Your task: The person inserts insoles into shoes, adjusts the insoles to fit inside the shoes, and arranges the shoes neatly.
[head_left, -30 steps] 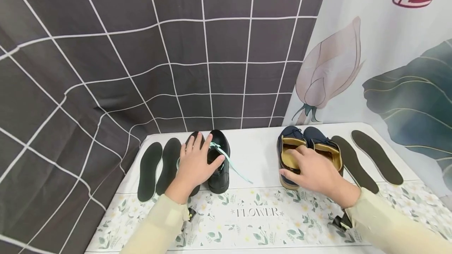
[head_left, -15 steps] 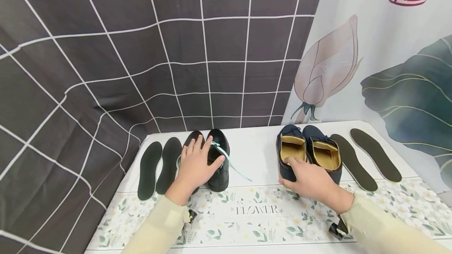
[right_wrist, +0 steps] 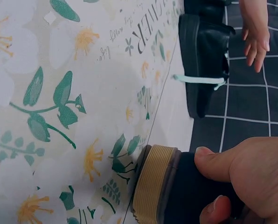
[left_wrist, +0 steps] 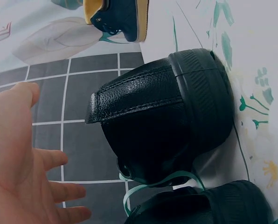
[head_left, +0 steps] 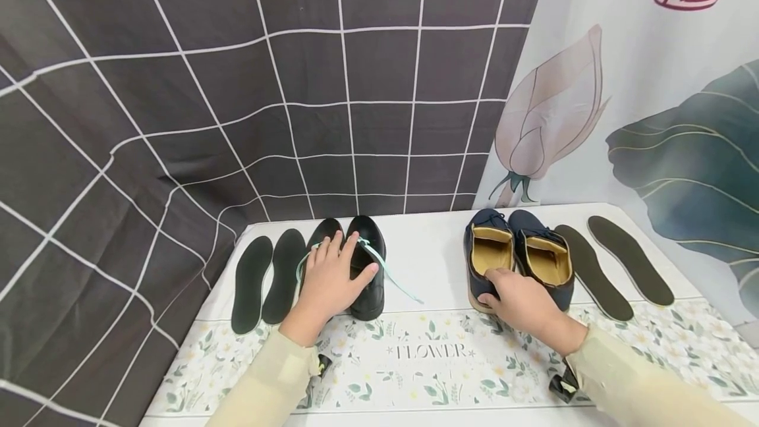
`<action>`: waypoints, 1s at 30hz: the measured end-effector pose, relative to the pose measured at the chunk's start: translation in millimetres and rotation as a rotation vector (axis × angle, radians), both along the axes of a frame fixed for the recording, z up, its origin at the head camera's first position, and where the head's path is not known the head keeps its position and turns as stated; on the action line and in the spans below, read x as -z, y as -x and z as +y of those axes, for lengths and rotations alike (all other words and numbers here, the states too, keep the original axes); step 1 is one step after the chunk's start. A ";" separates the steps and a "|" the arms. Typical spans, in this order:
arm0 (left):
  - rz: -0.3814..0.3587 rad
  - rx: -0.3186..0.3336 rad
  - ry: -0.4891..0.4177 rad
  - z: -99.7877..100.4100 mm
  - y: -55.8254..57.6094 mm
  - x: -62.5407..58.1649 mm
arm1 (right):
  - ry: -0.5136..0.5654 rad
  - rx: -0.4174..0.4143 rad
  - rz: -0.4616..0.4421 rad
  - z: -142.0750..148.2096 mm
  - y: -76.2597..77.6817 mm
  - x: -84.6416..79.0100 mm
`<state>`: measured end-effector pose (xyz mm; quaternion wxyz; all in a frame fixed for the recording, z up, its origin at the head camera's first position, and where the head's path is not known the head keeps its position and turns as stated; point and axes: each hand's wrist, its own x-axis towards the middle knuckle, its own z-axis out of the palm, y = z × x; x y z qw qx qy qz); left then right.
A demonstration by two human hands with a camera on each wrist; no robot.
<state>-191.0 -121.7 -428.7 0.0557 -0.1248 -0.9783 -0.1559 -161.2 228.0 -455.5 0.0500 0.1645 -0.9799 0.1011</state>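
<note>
My left hand (head_left: 329, 285) hovers with spread, straight fingers over a pair of black leather shoes, hiding part of the left shoe (head_left: 325, 230). The left wrist view has the right black shoe (left_wrist: 204, 93) heel-on, apart from the fingers. A mint-green shoelace (right_wrist: 195, 80) trails from it onto the table. Over on the right, my right hand (head_left: 524, 302) pinches the heel of the left navy shoe (head_left: 477, 285), thumb on its outer side above the tan sole (right_wrist: 153, 186). Its mate, the right navy shoe (head_left: 528, 223), stands alongside with a yellow lining showing.
Two dark insoles (head_left: 252, 285) lie left of the black shoes. Another pair of insoles (head_left: 631, 259) lies right of the navy shoes. The white table (head_left: 427, 249) has a floral front strip, and a dark grid curtain (head_left: 379, 124) hangs behind it.
My right hand has drawn back from over the navy shoes' openings to the left one's heel, and its fingers have closed in there. The left hand stays nearly still above the black shoes.
</note>
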 end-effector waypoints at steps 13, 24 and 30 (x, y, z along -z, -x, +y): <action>-0.001 0.001 -0.013 -0.8 -3.0 -0.8 | 0.037 -0.004 0.022 -0.2 -0.4 2.8; -0.014 0.013 -0.019 2.9 -5.8 -2.7 | 0.082 -0.040 0.121 3.4 -0.9 7.9; -0.022 0.029 -0.045 8.0 -5.2 -3.0 | 0.090 -0.058 0.166 2.1 -2.3 7.4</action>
